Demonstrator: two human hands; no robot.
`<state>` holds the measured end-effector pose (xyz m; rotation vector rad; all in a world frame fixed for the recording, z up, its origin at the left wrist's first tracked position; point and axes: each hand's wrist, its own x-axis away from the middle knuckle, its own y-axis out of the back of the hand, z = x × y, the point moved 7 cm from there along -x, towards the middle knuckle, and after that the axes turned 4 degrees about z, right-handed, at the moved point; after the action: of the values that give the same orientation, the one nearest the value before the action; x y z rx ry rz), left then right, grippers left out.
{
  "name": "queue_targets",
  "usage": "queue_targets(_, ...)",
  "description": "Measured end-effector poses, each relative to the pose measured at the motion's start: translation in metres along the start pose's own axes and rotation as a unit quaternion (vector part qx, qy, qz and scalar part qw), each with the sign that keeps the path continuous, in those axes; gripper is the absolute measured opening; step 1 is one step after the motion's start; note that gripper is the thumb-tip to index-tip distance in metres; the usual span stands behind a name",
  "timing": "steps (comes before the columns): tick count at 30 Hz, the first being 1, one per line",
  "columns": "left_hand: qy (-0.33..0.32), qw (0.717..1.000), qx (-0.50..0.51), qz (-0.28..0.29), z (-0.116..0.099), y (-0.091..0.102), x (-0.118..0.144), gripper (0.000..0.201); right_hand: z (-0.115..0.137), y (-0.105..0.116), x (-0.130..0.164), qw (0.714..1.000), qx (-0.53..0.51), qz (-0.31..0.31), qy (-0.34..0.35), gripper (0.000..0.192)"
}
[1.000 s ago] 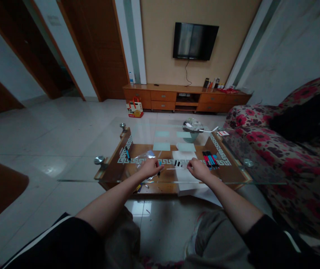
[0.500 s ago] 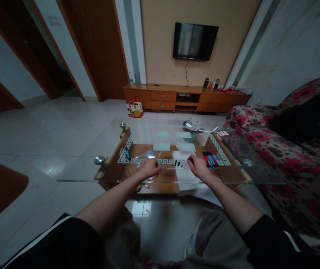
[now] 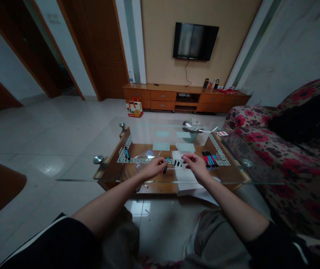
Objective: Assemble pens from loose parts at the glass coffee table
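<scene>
Two bare hands over the glass table (image 3: 78, 180), mid-frame. Compared with half a second ago, left hand (image 3: 156, 168) has shifted rightward with the pen (image 3: 165, 168), and right hand (image 3: 195, 165) has come left, fingertips reaching in; gap between them narrower, hands still apart. Reads as the pen and right fingers being brought together for two-handed work, pen not yet touched by the right. Pen sits just left of the small black pieces (image 3: 178, 163), clamped between left thumb and fingers. Right thumb and fingers drawn close; can't tell if something small is pinched there. Pen's long axis runs steeply, slightly tilted: blue end toward top right, black end toward bottom left. Row of pens (image 3: 210, 160) lies right of the right hand.
</scene>
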<state>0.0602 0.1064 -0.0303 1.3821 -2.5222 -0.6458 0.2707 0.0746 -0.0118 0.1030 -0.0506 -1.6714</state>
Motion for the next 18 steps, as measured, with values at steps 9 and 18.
queue_targets(9,0.042,0.959,0.273,0.071,-0.006,-0.026,0.007,0.036,-0.002,0.000,0.004,0.999,-0.035,-0.002,-0.022,0.039)
queue_targets(18,0.052,0.957,0.268,0.093,-0.006,-0.028,0.009,0.036,-0.002,-0.006,0.005,0.999,-0.036,0.027,-0.030,0.036)
